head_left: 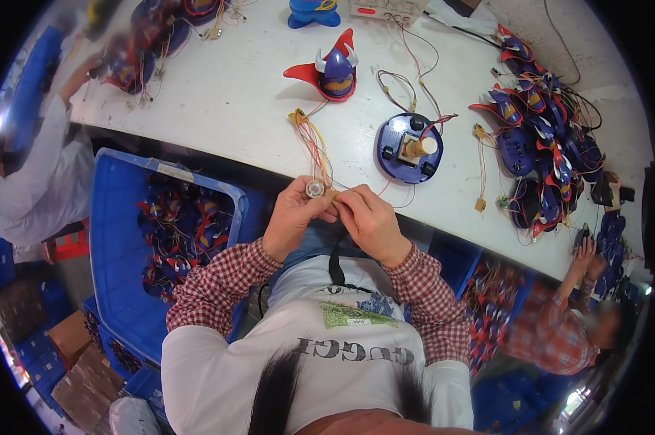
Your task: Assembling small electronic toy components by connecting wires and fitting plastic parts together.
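Note:
My left hand [292, 216] and my right hand [369, 219] meet at the near edge of the white table [226, 94]. The left hand pinches a small round metal part [314, 190] with thin coloured wires [311, 141] running up to a small connector. The right hand's fingertips touch the same part and its wires from the right. Just beyond, a blue round toy base [408, 147] lies open with a pale peg standing in it. A blue and red horned toy shell [332, 72] sits farther back, wired to the bundle.
A pile of several blue-red toy shells [543, 138] with wires lies at the right of the table. A blue crate [131, 239] holding more shells stands at my left. One person sits at the far left [37, 181], another reaches in at lower right [559, 326].

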`<action>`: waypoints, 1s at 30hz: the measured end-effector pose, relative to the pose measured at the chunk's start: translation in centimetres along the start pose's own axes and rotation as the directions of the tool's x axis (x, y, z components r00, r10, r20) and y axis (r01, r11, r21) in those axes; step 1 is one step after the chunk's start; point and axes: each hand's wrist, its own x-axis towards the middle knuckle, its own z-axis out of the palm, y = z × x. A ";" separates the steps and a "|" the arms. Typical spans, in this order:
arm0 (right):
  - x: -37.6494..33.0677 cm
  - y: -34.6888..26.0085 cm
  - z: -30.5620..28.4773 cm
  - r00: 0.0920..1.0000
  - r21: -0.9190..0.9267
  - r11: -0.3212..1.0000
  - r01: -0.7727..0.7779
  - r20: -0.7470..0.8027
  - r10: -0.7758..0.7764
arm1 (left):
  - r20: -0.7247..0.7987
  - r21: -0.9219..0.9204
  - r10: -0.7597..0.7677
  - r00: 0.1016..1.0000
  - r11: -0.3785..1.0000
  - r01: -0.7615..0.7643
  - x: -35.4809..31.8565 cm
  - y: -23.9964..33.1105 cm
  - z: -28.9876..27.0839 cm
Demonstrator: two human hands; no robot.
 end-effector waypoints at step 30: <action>6.6 1.5 0.1 0.992 0.127 0.988 -0.092 -0.073 0.101 | 0.006 -0.023 -0.045 0.999 0.999 0.045 -0.2 0.8 0.0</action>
